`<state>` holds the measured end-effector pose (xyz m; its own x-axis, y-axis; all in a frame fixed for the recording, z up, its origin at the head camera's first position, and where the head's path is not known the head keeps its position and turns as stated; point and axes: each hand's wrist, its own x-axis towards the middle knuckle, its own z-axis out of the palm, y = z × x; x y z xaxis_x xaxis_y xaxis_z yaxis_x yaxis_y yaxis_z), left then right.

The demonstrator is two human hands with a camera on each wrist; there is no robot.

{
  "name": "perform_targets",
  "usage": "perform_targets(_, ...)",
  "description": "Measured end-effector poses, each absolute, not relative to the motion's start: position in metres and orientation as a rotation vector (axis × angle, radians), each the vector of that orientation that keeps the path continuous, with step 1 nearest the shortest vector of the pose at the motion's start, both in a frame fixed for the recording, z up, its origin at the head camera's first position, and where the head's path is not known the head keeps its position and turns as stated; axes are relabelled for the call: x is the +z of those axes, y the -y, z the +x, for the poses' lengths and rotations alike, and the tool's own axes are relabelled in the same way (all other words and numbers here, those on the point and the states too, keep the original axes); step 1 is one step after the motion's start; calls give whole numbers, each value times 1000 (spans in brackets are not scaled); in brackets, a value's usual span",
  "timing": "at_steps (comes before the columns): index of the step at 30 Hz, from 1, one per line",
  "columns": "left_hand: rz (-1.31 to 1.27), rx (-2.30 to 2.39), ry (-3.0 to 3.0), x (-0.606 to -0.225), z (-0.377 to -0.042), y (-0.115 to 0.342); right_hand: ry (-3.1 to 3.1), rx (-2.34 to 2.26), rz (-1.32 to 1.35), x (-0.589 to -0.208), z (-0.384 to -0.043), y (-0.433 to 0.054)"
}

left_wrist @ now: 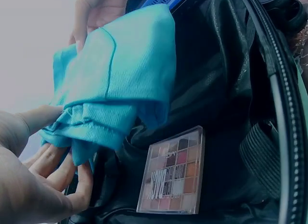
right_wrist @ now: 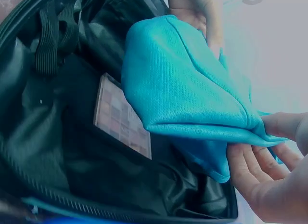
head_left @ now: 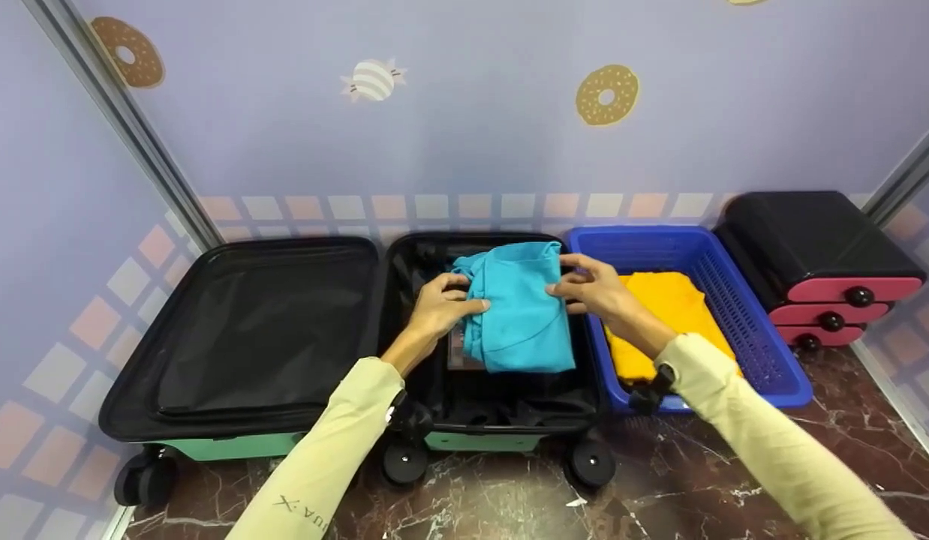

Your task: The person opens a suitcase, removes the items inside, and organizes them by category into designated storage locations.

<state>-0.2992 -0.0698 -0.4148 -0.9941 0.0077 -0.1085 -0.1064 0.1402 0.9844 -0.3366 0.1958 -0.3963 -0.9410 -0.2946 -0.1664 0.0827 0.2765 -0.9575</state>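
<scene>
A folded turquoise cloth garment (head_left: 521, 311) is held between both hands above the right half of an open black-lined suitcase (head_left: 502, 397). My left hand (head_left: 438, 307) pinches its left edge, thumb on top and fingers beneath. On the opposite edge my right hand (head_left: 596, 289) pinches the fabric the same way, which the right wrist view shows closely. Under the garment, on the suitcase's black lining, lies a clear-lidded eyeshadow palette (left_wrist: 171, 173). In the head view the garment covers most of the palette.
The suitcase's other half, a black lid panel (head_left: 262, 330), lies open at left. To the right stands a blue plastic basket (head_left: 757, 337) holding a yellow cloth (head_left: 667, 315). Beyond it is a black drawer box (head_left: 817, 232) with pink fronts. A patterned wall rises behind.
</scene>
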Motion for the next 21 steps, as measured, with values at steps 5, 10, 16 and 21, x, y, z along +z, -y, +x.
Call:
perform_targets(5, -27, 1966, -2288, -408, -297, 60, -2281, -1681, -203, -387, -332, -211)
perform_targets(10, 62, 2003, -2257, -403, -299, 44, -2308, -1674, -196, -377, -331, -229)
perform_targets(16, 110, 2025, -2186, -399, -303, 21, -2373, -1614, -183, -366, -332, -250)
perform_targets(21, 87, 2075, -2101, -397, -306, 0, -2407, -1595, -171, -359, -336, -269)
